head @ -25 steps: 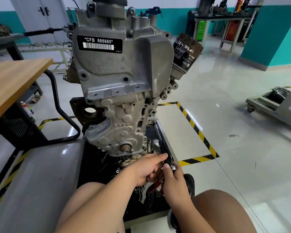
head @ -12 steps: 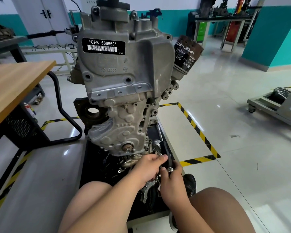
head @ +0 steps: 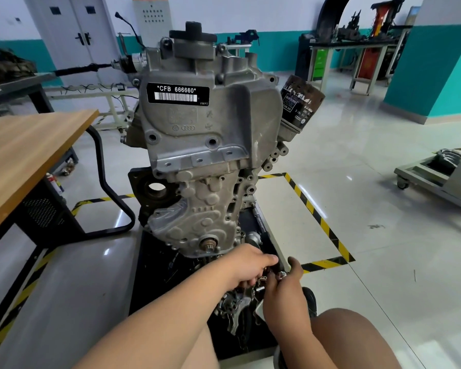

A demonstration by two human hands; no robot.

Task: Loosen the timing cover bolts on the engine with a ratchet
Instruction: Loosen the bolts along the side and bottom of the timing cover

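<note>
Hands barely shifted over the last sec, only my head came up. Left hand (head: 246, 265) and right hand (head: 285, 291) are still bunched together below the engine (head: 197, 134), both curled on the chrome end of what looks like the ratchet (head: 281, 275). Timing cover (head: 194, 219) sits just above, untouched, so nothing's loosened yet imo.
</note>
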